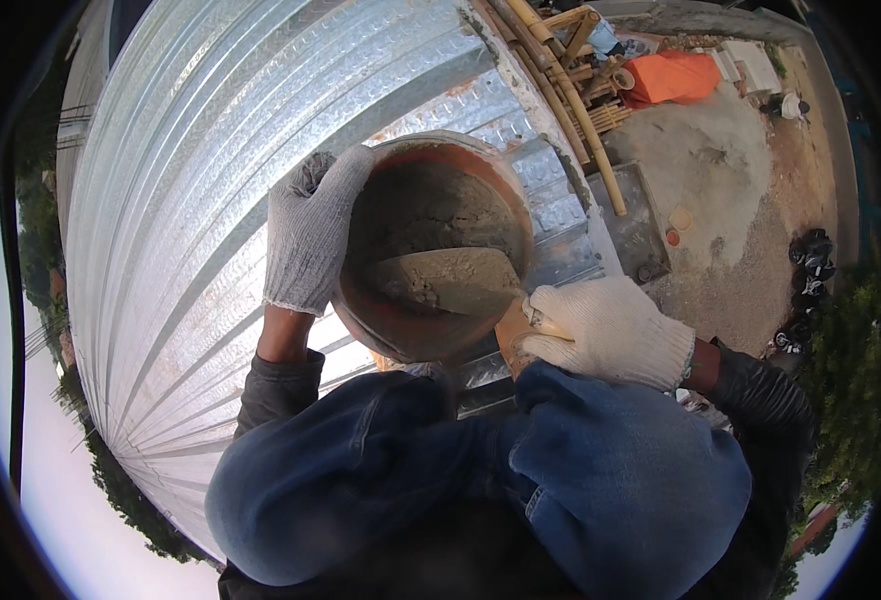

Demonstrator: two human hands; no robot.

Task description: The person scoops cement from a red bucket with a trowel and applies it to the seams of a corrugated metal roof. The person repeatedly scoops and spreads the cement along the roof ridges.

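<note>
Fingers of left hand [309, 232] grip the mortar-filled bucket [431, 245]; right hand [606, 330] clasps the trowel [451, 280] inside it.

Trowel [451, 280] handle hidden inside right glove [611, 330] (blade visible); bucket [431, 245] bottom under mortar.

No packages, labels, signs or screens are in view.
</note>
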